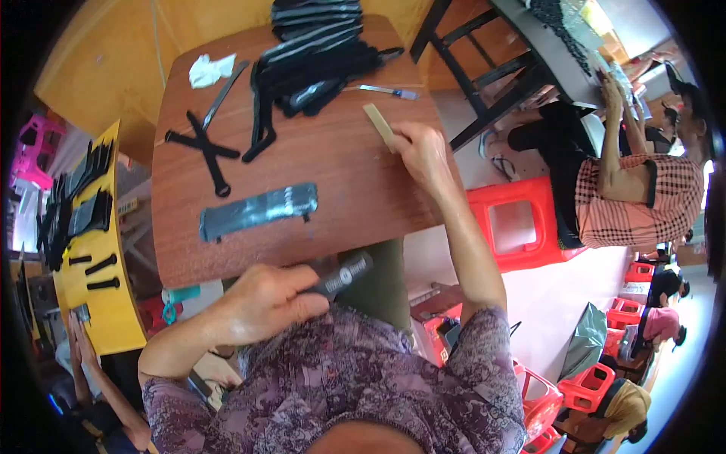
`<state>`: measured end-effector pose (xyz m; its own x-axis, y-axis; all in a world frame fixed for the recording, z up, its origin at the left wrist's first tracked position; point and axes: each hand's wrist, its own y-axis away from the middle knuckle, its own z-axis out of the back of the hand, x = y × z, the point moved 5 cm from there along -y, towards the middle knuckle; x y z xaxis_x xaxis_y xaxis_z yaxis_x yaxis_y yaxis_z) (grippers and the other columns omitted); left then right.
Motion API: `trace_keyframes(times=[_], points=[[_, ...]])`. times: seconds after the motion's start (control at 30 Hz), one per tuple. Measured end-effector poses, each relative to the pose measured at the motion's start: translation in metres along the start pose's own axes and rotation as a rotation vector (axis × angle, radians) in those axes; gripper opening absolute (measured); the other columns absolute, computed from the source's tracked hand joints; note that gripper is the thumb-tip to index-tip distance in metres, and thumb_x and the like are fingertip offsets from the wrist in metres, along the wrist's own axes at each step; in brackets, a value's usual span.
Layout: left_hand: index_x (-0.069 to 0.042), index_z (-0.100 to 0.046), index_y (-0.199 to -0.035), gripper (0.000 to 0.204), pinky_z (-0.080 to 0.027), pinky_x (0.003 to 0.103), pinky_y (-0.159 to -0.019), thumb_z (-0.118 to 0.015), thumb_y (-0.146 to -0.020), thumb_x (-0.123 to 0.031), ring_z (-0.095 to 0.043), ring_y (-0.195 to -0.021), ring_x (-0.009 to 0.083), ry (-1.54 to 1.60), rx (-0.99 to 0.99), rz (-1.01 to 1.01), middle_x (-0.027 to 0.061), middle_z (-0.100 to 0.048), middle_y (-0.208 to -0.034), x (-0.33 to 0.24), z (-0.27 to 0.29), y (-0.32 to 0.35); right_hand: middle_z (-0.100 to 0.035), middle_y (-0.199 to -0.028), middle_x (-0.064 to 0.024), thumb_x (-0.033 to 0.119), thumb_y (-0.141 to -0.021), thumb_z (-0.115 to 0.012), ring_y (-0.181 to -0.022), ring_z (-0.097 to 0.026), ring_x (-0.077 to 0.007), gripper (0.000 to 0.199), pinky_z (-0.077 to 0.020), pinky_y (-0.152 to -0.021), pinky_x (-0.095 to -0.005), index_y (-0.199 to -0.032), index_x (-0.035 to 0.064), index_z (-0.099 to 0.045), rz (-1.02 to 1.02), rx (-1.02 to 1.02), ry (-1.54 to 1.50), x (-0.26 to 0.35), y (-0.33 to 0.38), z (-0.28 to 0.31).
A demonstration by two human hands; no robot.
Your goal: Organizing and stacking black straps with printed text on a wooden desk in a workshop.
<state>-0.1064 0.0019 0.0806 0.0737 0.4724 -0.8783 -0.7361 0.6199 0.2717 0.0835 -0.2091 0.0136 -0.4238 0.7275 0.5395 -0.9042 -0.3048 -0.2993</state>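
The left hand point(268, 306) has its grip closed on a short black bar point(346, 275), just off the near edge of the brown worktop point(363, 204). The right hand point(426, 155) pinches a flat tan strip point(377, 125) near the right edge. A shiny dark packet point(261, 212) lies toward the near edge. Crossed black sticks point(203, 146) lie by the left edge, a black pile point(321, 68) at the far edge.

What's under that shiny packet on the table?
The brown table is under the shiny packet; two small black bits peek out at its near edge. The rest is covered.
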Motion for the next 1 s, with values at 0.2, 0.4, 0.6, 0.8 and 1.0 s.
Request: trace_keyframes(times=[0.2,0.4,0.6,0.8,1.0], points=[[0.002,-0.059,-0.091,0.021,-0.038,0.02,-0.047,-0.053,-0.092,-0.018,-0.05,-0.053,0.0064,0.451,-0.18,0.245,0.0024,-0.056,-0.064,0.04,0.015,0.021,-0.064,-0.082,-0.0149,0.019,-0.082,-0.062,-0.081,-0.06,-0.0273,0.022,-0.0486,-0.069,-0.0371,-0.094,0.0012,-0.067,0.216,-0.096,0.03,0.048,-0.002,-0.004],[0.002,-0.061,-0.09,0.025,-0.037,0.019,-0.047,-0.055,-0.092,-0.023,-0.049,-0.05,0.0064,0.504,-0.171,0.241,0.0021,-0.055,-0.062,0.046,0.011,0.021,-0.066,-0.101,-0.0073,0.023,-0.087,-0.062,-0.092,-0.06,-0.0117,0.033,-0.0466,-0.079,-0.0246,-0.109,-0.0011,-0.063,-0.057,0.574,-0.913,0.107,0.046,-0.02],[0.001,-0.062,-0.09,0.024,-0.039,0.019,-0.049,-0.058,-0.091,-0.022,-0.051,-0.053,0.0063,0.503,-0.122,0.273,0.0011,-0.055,-0.063,0.044,0.003,0.029,-0.065,-0.082,-0.0026,0.015,-0.083,-0.067,-0.077,-0.058,-0.0066,0.021,-0.0468,-0.069,-0.021,-0.098,-0.0007,-0.067,-0.09,0.866,-1.002,0.132,0.076,-0.029],[0.001,-0.062,-0.091,0.018,-0.045,0.02,-0.059,-0.065,-0.084,-0.015,-0.056,-0.064,0.0072,0.597,-0.278,0.312,0.0012,-0.06,-0.071,0.082,0.012,0.058,-0.059,-0.07,-0.0001,0.012,-0.083,-0.065,-0.065,-0.054,-0.0055,0.013,-0.0427,-0.058,-0.0202,-0.08,-0.0009,-0.064,-0.195,0.724,-0.928,0.116,0.082,-0.035],[0.001,-0.062,-0.089,0.012,-0.046,0.021,-0.056,-0.063,-0.085,-0.011,-0.057,-0.061,0.0075,0.475,-0.414,0.346,0.0029,-0.061,-0.068,0.112,0.021,0.088,-0.058,-0.068,-0.0006,0.012,-0.084,-0.065,-0.062,-0.052,-0.006,0.015,-0.0413,-0.056,-0.0194,-0.079,-0.0009,-0.062,-0.396,0.715,-0.838,0.111,0.087,-0.049]])
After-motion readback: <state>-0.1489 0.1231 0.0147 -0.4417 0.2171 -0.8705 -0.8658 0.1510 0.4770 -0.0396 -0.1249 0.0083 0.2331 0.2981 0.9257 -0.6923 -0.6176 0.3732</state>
